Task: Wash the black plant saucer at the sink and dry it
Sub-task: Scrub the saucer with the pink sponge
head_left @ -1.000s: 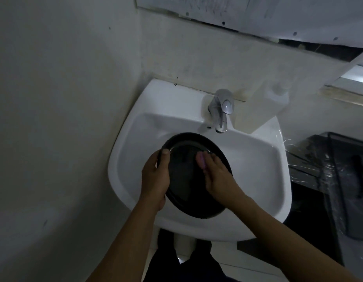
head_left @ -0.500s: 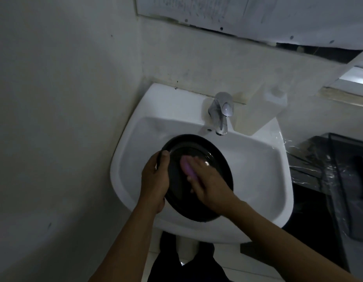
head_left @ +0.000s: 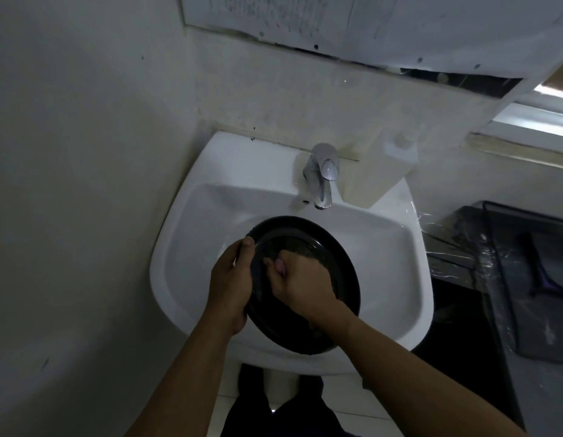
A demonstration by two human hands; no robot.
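Note:
The round black plant saucer point(head_left: 343, 272) is held tilted over the bowl of the white sink point(head_left: 192, 234). My left hand point(head_left: 231, 282) grips its left rim, thumb on the inside edge. My right hand point(head_left: 300, 285) presses a small pink scrubbing piece point(head_left: 279, 265) against the saucer's inner face, near the left side. Most of the pink piece is hidden under my fingers. The chrome tap point(head_left: 321, 175) stands behind the saucer; I cannot tell whether water is running.
A pale soap dispenser point(head_left: 378, 171) sits on the sink's back right corner. To the right stands a dark plastic-wrapped surface point(head_left: 507, 279). A wall closes in on the left. White floor tiles and my dark trousers show below the sink.
My right hand has slid left and down across the saucer's inside with the pink piece. My left hand keeps its hold on the rim.

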